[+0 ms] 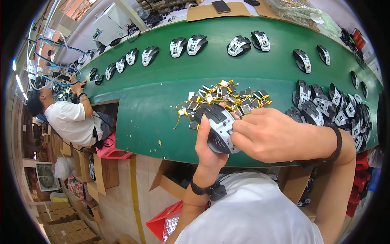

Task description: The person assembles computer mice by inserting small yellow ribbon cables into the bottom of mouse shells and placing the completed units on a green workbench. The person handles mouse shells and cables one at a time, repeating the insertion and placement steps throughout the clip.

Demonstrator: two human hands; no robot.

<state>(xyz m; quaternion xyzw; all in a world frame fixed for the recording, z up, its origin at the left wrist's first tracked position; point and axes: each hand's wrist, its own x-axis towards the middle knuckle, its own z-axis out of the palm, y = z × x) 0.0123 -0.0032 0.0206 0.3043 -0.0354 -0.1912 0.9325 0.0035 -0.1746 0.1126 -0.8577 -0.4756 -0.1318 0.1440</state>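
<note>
Above the near edge of the green table, my left hand point(208, 152) holds a black and silver computer mouse body point(221, 129), with the thumb along its left side. My right hand point(266, 132) is closed, its fingers bunched at the mouse's right side. Whatever those fingers pinch is hidden behind them. Just beyond the mouse lies a loose heap of small silver and black battery packs point(247, 106) with yellow tape and thin yellow wires. To the right of my right hand, many similar mouse bodies point(313, 113) are piled together.
More mice point(197, 44) stand spaced along the far part of the green table point(142, 89). A phone point(221, 6) lies on cardboard at the back. At left, a co-worker in a white shirt point(69, 122) sits beside the table. Cartons point(106, 173) and a red crate point(162, 217) are below.
</note>
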